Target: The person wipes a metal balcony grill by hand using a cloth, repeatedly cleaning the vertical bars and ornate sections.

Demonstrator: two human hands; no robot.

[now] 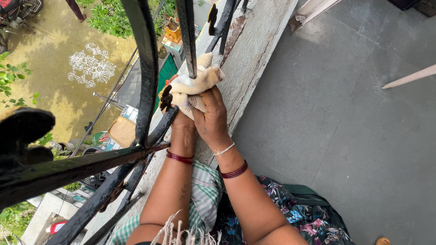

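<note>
My right hand [211, 119] and left hand [180, 119] press a soft cloth [194, 86], cream-coloured, matt and a little fuzzy, crumpled around a bar of the railing [146, 68]. That railing is metal painted black, with a dull sheen along its curves and rough, chipped patches near the joints. The ledge [254, 50] under it is rough grey cement, stained, with a rusty brown flake along its edge. The floor [345, 118] is grey stone slabs, matt and fairly smooth. On my wrists sit glossy dark red bangles [180, 157], hard and smooth, plus a thin pale thread [224, 149]. A woven green checked cloth [205, 193] with a frayed fringe lies on my lap.
</note>
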